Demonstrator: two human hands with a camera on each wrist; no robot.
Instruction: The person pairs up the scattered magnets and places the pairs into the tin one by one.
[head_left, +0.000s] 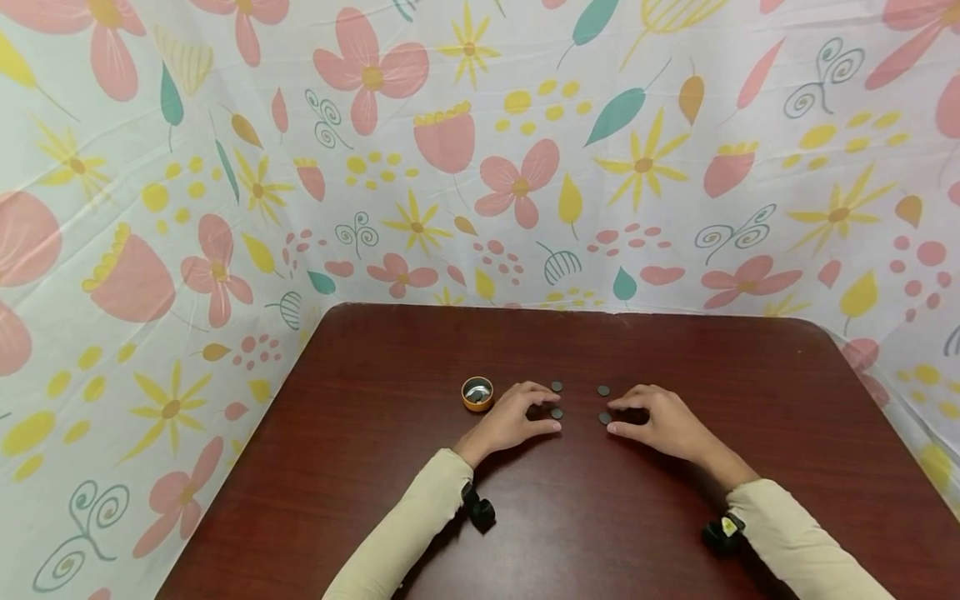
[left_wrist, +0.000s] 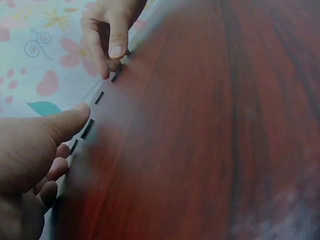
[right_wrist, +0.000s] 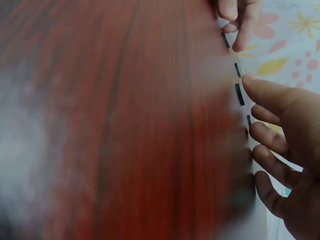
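Note:
Several small dark round discs lie flat on the table. Two are in a left column, the far left disc (head_left: 557, 387) and the near left disc (head_left: 557, 413); two in a right column, the far right disc (head_left: 603, 390) and the near right disc (head_left: 605, 418). My left hand (head_left: 517, 417) is beside the left column, fingers loosely bent with a gap to the thumb, holding nothing. Mirroring it, my right hand (head_left: 660, 423) is beside the right column, its thumb and fingertips close to the near right disc. Whether they touch it I cannot tell.
Left of my left hand stands a small round orange-rimmed tin (head_left: 477, 404) with a shiny inside and something dark in it. The brown wooden table (head_left: 570, 517) reaches back to a flower-patterned cloth (head_left: 517, 250). Each wrist wears a black camera.

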